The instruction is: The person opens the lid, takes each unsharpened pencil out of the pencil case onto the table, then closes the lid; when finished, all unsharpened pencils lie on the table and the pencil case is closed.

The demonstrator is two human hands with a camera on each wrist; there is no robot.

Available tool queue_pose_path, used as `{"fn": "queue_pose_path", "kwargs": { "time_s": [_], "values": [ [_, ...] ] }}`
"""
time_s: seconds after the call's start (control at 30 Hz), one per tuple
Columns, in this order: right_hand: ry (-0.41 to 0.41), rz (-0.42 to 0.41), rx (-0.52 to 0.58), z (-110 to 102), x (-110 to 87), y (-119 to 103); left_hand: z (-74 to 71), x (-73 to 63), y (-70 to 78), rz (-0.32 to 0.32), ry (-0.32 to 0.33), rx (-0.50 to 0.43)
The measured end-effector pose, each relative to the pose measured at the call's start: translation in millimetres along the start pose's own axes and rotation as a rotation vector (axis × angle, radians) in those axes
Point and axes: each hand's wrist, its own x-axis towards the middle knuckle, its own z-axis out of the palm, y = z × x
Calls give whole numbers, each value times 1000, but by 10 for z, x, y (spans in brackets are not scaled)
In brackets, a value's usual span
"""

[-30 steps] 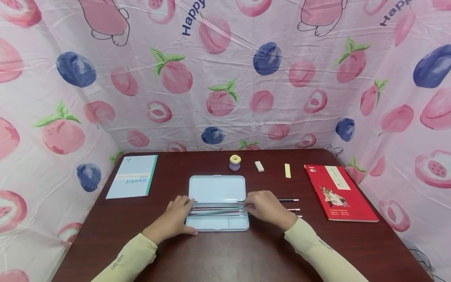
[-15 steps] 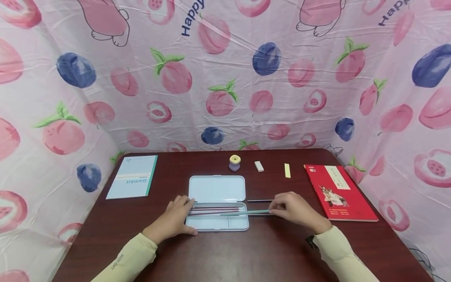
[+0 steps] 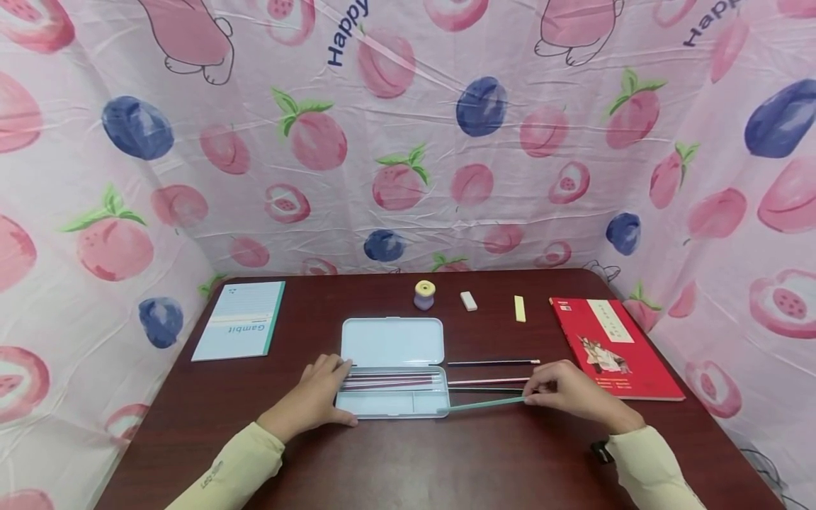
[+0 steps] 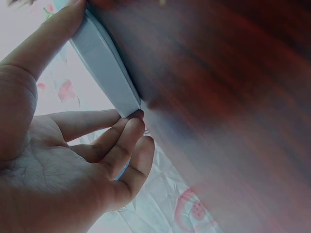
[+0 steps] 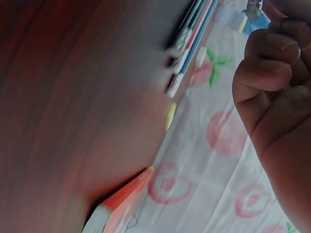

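A pale blue pencil case (image 3: 392, 404) lies with its lid (image 3: 392, 341) folded back, several pencils (image 3: 389, 380) in its long compartment. My left hand (image 3: 319, 393) holds the case's left end, thumb at the front corner and fingers at the back one; in the left wrist view the thumb and fingers span the case's end wall (image 4: 104, 65). My right hand (image 3: 564, 389) pinches a green pencil (image 3: 484, 404) near its eraser end, and the other end overlaps the case's front right corner. Beyond it a dark pencil (image 3: 491, 363), a reddish pencil (image 3: 487, 381) and a green one (image 3: 478, 388) lie on the table.
Along the back stand a yellow and purple pencil sharpener-like pot (image 3: 425, 295), a white eraser (image 3: 468, 301) and a yellow strip (image 3: 520, 309). A light blue notebook (image 3: 239, 320) lies at left, a red book (image 3: 615, 347) at right. Patterned cloth (image 3: 408, 142) encloses the brown table (image 3: 408, 460).
My right hand has drawn the green pencil out of the case's compartment to the right, then slightly towards the front. My left hand stays on the case.
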Motion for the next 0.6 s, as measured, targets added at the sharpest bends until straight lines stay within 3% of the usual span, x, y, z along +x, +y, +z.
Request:
{"fn": "queue_pose_path", "kwargs": {
  "time_s": [0.6],
  "values": [
    [-41,139,4,-63,-150,142,-19,-12,15,2,1,-6]
  ]
}}
